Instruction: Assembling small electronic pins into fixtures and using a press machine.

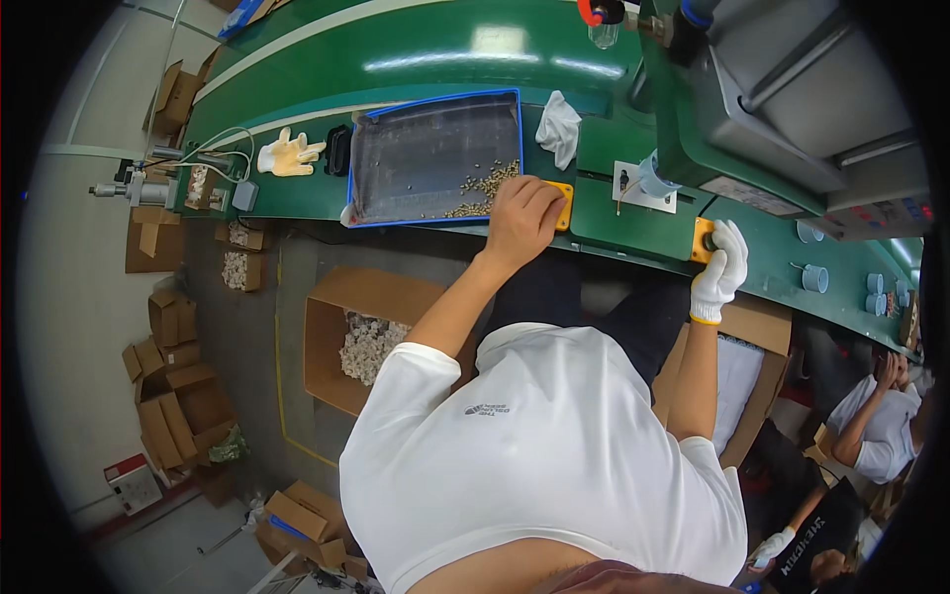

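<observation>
My bare left hand rests at the right edge of a blue-rimmed tray, its fingers bunched over a yellow button box. The hand hides that box's top in part, and whatever the fingertips hold cannot be made out. Small brass-coloured parts lie scattered in the tray's near right corner. On my right hand is a white knitted glove; its fingers stretch out beside a second yellow box with a dark round button, seemingly touching it. Between the boxes, a white plate sits under the bench machine.
White cloth lies right of the tray, a pale glove to its left. Light-blue cups stand along the bench at right. Cardboard boxes flank my legs below the bench edge. Other people sit at far right.
</observation>
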The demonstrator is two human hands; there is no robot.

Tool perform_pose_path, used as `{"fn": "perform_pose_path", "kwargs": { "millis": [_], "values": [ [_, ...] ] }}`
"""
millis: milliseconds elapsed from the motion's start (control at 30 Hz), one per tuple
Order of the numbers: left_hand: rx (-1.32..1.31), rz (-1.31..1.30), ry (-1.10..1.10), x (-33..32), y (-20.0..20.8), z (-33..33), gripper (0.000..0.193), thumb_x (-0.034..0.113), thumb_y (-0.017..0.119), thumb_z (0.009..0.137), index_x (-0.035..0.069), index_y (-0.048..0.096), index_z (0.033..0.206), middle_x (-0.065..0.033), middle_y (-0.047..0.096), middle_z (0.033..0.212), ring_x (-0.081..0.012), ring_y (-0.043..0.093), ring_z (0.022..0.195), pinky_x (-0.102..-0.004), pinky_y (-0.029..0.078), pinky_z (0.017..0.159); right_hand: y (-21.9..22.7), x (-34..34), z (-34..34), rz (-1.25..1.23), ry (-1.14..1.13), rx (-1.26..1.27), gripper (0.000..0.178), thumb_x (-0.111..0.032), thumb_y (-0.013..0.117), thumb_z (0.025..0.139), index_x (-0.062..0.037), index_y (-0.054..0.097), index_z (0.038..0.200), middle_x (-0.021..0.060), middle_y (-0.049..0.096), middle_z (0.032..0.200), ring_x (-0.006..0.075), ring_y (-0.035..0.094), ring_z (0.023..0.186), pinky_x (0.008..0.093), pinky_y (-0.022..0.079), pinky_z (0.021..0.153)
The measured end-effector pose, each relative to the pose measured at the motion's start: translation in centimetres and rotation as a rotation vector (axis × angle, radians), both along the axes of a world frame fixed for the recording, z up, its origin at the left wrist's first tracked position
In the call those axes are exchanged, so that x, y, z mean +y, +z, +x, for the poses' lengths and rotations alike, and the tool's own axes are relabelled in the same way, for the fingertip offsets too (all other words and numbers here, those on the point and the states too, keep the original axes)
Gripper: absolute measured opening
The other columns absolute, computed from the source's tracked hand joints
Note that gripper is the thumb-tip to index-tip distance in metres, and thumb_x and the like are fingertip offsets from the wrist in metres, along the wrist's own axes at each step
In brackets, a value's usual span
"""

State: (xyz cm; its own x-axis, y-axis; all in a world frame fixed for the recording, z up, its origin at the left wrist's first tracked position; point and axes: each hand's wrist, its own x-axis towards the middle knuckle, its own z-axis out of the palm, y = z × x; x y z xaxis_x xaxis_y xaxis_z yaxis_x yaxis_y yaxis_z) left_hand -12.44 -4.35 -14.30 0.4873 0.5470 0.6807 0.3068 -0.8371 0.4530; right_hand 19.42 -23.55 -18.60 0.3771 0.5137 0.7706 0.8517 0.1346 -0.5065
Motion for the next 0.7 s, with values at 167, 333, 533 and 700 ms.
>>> {"fn": "perform_pose_path", "kwargs": {
  "millis": [167, 333, 533, 700],
  "values": [
    [-0.185, -0.059, -0.053, -0.9, 0.1, 2.7, 0.014, 0.005, 0.082, 0.089, 0.004, 0.078, 0.102, -0.0105, 0.076, 0.099, -0.0335, 0.072, 0.091, -0.0446, 0.055, 0.080, -0.9, -0.1, 0.2, -0.009, 0.021, 0.139, 0.044, -0.033, 0.051, 0.117, 0.0041, 0.075, 0.119, 0.0196, 0.078, 0.128, 0.0381, 0.070, 0.129, 0.0474, 0.052, 0.113],
    [-0.146, -0.103, 0.019, -0.7, -1.0, 3.9, 0.016, 0.002, 0.082, 0.089, 0.004, 0.079, 0.105, -0.0114, 0.077, 0.100, -0.0337, 0.073, 0.090, -0.0444, 0.057, 0.079, -0.4, -0.1, 0.5, 0.052, 0.031, 0.147, 0.037, -0.029, 0.055, 0.114, 0.0020, 0.075, 0.113, 0.0185, 0.080, 0.122, 0.0403, 0.072, 0.122, 0.0479, 0.054, 0.110],
    [-0.084, -0.118, -0.015, -0.9, -0.5, 3.3, 0.017, -0.004, 0.080, 0.091, 0.002, 0.082, 0.107, -0.0130, 0.076, 0.103, -0.0306, 0.071, 0.087, -0.0394, 0.057, 0.072, -0.1, -0.1, 0.6, 0.070, 0.060, 0.163, 0.039, -0.033, 0.060, 0.107, 0.0019, 0.075, 0.112, 0.0199, 0.079, 0.121, 0.0424, 0.071, 0.122, 0.0501, 0.053, 0.111],
    [-0.109, -0.326, -0.040, -1.2, 0.0, 3.2, 0.016, -0.001, 0.081, 0.090, 0.001, 0.083, 0.106, -0.0151, 0.077, 0.104, -0.0331, 0.074, 0.092, -0.0412, 0.059, 0.083, 0.4, -0.4, 0.8, 0.041, 0.077, 0.151, 0.028, -0.024, 0.068, 0.097, 0.0003, 0.073, 0.111, 0.0202, 0.079, 0.121, 0.0445, 0.072, 0.118, 0.0517, 0.055, 0.109]
  ]
}}
